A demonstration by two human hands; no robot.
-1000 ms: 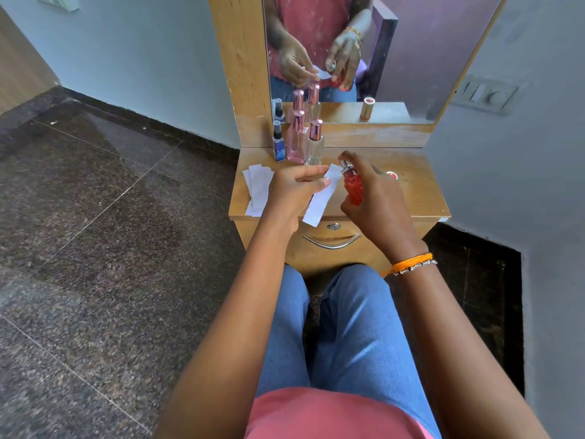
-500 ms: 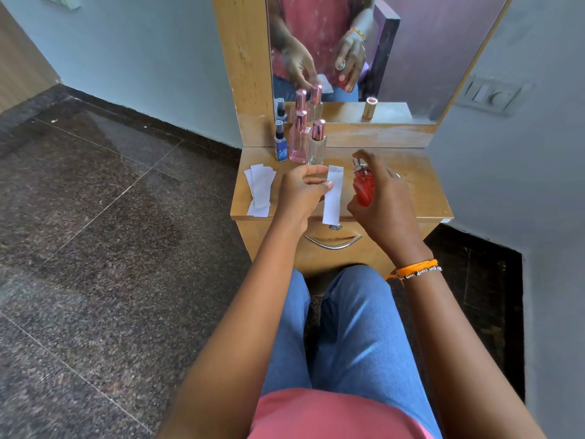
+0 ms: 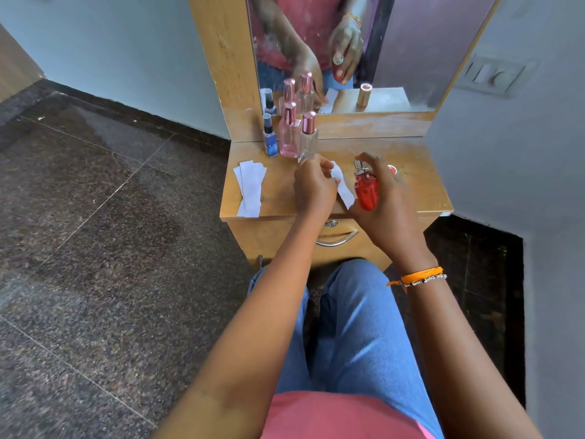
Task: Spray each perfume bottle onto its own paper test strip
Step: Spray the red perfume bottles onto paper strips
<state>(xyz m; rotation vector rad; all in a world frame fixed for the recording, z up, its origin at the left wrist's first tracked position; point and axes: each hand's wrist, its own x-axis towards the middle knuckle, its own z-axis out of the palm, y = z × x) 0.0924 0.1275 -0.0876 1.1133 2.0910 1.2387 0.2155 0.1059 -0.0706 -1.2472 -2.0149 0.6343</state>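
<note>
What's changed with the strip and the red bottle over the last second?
The left hand swung the strip from a lean toward the left to a lean toward the red bottle, which the right hand tipped a little more upright. Both grips are unchanged, and so are the spare strips and the three standing bottles.

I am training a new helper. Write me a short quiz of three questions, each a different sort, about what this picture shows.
1. True or false: the right hand holds the red perfume bottle.
2. How many bottles stand at the back of the dresser top? A) two B) three C) five
3. Fill in: the left hand holds one paper ____, while the spare strips lie on the wood.

Key: 1 true; 2 B; 3 strip.
</note>
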